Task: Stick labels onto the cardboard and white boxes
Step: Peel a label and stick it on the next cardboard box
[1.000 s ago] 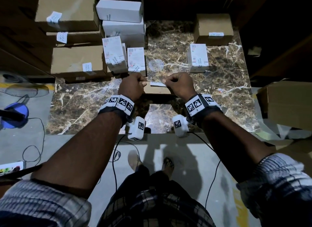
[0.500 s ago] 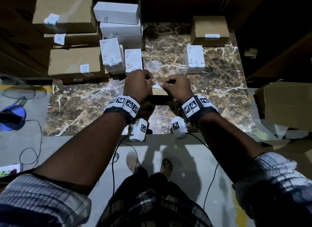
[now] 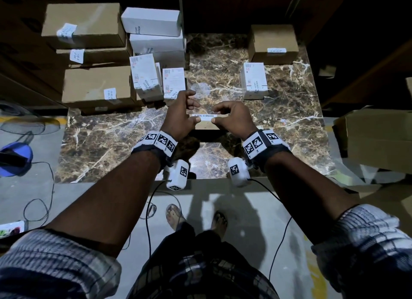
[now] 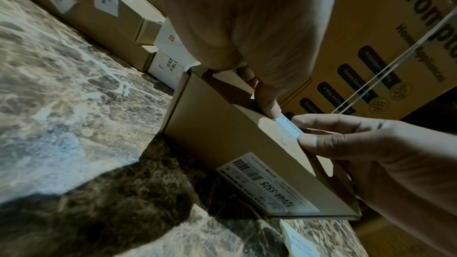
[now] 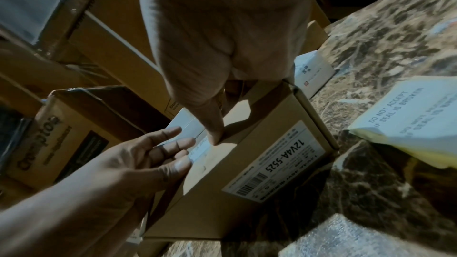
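A small cardboard box (image 3: 206,126) stands on the marble table (image 3: 111,142) right in front of me. A white label (image 3: 206,117) reading "IF SEAL IS BROKEN" lies over its top front edge. My left hand (image 3: 185,114) presses its thumb on the label's left end, and my right hand (image 3: 231,116) presses its thumb on the right end. The other fingers hang relaxed above the box. In the left wrist view the label (image 4: 289,126) spans the box (image 4: 217,136) edge between both thumbs. The right wrist view shows the same box (image 5: 259,138) with a printed barcode sticker on its side.
Labelled cardboard boxes (image 3: 95,85) and white boxes (image 3: 153,20) are stacked at the table's back left. A white box (image 3: 254,80) and a cardboard box (image 3: 273,40) stand at the back right. A sheet of labels (image 5: 408,120) lies to my right. A big carton (image 3: 379,138) sits beyond the right edge.
Both hands were curled like fists over the box; their fingers have since uncurled. The label now shows flat between the two thumbs.
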A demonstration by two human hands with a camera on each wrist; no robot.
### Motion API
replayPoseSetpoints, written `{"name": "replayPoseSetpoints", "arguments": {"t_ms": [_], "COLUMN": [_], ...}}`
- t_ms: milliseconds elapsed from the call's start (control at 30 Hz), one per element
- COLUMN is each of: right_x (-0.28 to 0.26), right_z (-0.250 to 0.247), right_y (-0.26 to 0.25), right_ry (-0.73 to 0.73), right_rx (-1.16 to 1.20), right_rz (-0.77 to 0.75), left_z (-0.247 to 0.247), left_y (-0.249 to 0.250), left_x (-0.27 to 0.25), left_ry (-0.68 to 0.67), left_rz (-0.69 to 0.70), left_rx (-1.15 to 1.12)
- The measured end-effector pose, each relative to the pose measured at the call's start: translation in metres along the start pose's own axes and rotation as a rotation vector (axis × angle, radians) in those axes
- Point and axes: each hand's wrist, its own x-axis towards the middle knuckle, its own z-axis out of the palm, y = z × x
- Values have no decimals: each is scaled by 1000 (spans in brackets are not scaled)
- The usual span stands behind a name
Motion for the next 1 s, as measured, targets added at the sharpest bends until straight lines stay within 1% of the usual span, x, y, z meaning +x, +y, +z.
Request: {"name": "replayPoseSetpoints", "arguments": {"t_ms": [133,300,433,500,567,633,700,733,900,1000], "right_x": [-3,-3,-3,-4,-3,-2,-2,-4,-14,-14], "right_z": [10,17,9,6,9,16,18,17,-1,-4], "right_y": [-8,-6,-7,-9,-11,-13,-16,-17,-10,-4], "right_ry": [19,39,17,14,29,57,36,16,-3,18], "right_rx": [-17,-54,18,16,-61,-193,-287,-325,-510,-522], "right_rz": [-33,-39,-42,-51,-82,-194,-303,-334,-423,-431], "left_z": [0,-1,-4,-7,-9,-8,-7,-7,-9,-10], "left_y": [-2,-5,-7,-7,-8,-8,-8,-8,-11,-13], "left_x": [0,0,5,7,9,9,7,6,2,2], "left_ry": [6,-1,-19,-37,-49,-30,-3,6,2,8], "left_rz": [11,55,57,51,40,42,69,90,170,169], "left_rx": [-44,-71,-92,-117,-147,-156,-144,-131,-80,-68]}}
